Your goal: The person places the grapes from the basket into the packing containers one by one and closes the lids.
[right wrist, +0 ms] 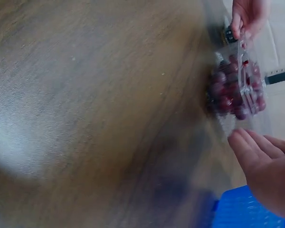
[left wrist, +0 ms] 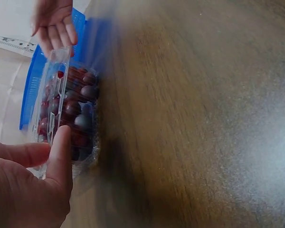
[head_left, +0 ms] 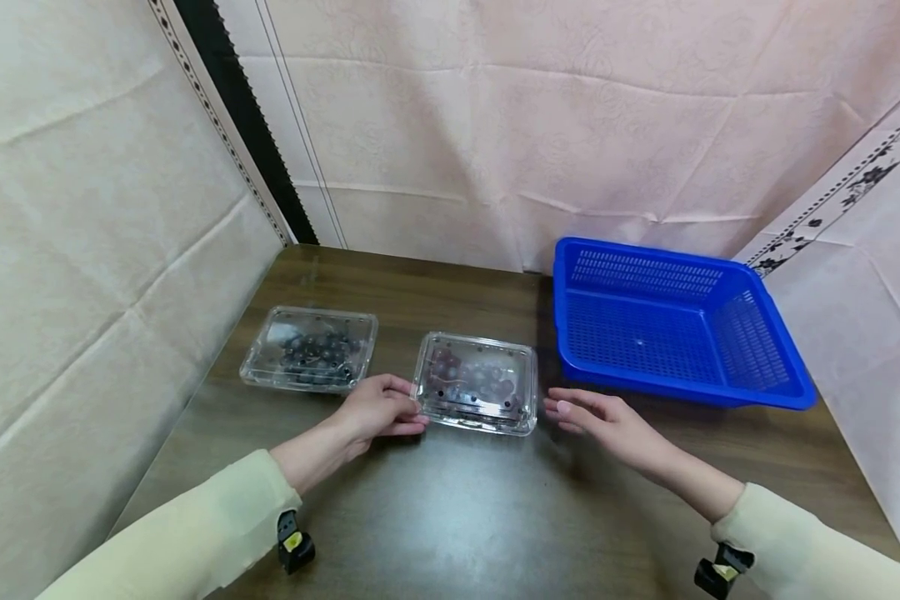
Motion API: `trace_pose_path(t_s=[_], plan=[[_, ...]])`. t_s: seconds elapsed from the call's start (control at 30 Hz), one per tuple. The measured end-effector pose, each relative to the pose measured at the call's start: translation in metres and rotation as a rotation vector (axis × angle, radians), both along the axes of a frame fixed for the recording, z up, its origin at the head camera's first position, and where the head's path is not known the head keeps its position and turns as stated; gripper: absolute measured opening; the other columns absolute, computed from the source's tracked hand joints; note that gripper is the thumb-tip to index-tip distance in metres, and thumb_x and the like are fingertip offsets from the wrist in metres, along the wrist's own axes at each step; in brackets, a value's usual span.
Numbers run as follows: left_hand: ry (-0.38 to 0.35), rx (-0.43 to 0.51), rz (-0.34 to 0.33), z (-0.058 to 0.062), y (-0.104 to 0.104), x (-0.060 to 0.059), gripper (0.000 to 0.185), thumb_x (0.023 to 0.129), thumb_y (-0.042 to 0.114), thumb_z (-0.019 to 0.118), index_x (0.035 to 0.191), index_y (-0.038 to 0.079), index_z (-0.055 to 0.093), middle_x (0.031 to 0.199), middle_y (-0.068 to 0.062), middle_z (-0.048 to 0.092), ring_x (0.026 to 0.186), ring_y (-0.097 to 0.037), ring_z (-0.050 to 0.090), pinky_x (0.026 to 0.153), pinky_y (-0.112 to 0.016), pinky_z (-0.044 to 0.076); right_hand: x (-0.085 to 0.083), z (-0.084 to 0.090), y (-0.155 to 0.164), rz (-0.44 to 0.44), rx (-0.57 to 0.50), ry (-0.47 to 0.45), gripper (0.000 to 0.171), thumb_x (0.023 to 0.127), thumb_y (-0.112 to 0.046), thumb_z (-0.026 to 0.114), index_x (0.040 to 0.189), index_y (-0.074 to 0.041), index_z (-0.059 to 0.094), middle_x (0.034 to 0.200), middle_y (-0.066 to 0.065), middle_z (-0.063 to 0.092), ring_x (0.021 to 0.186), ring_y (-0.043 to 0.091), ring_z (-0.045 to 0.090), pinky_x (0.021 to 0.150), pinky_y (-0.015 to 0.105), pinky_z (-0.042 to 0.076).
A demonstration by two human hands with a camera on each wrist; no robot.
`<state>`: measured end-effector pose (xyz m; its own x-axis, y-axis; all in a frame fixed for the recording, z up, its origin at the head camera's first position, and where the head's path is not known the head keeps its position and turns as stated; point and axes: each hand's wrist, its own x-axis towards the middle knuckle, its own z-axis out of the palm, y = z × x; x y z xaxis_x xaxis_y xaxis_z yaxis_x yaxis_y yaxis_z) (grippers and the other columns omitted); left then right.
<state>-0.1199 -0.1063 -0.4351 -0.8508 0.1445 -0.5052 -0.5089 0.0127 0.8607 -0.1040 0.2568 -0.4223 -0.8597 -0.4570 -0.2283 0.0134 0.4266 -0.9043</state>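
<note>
A clear plastic clamshell box of red grapes (head_left: 476, 383) lies on the table between the hands, its lid down. At its left edge is my left hand (head_left: 381, 408); thumb and forefinger pinch the near-left corner, as the left wrist view shows. My right hand (head_left: 607, 423) hovers just off the box's right side, fingers stretched out and apart from it. In the right wrist view the grapes (right wrist: 228, 92) show through the clear wall, with the right fingertips (right wrist: 240, 135) close by. A second clear clamshell box with dark fruit (head_left: 311, 350) sits to the left, untouched.
A blue plastic basket (head_left: 682, 387) with perforated walls stands at the back right, close behind the right hand. Pale patterned cloth (head_left: 570, 142) hangs behind the wooden table (head_left: 450, 517) and along both sides.
</note>
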Motion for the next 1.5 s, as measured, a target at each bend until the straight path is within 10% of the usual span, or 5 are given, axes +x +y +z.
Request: trace_pose_path(t_s=[0.63,1.5], plan=[[-0.052,0.003,-0.052,0.004,-0.004,-0.003,0.030,0.104,-0.006,0.061,0.133,-0.008,0.055,0.112,-0.025,0.068,0.092,-0.025,0.077,0.086,-0.039,0.067,-0.011,-0.032,-0.017,0.109,-0.271,-0.451,0.051,0.116,-0.025,0.050,0.141,0.019,0.053,0.131,0.031,0.069,0.119,0.034,0.073,0.106,0.048,0.060],[-0.022,-0.002,-0.095,0.004,-0.007,-0.003,0.032,0.106,-0.003,0.059,0.137,-0.008,0.056,0.118,-0.026,0.069,0.113,-0.041,0.074,0.089,-0.041,0.067,-0.018,-0.046,-0.027,0.037,-0.417,-0.507,0.037,0.114,-0.013,0.048,0.130,0.019,0.060,0.112,0.016,0.079,0.101,0.020,0.078,0.099,0.039,0.063]])
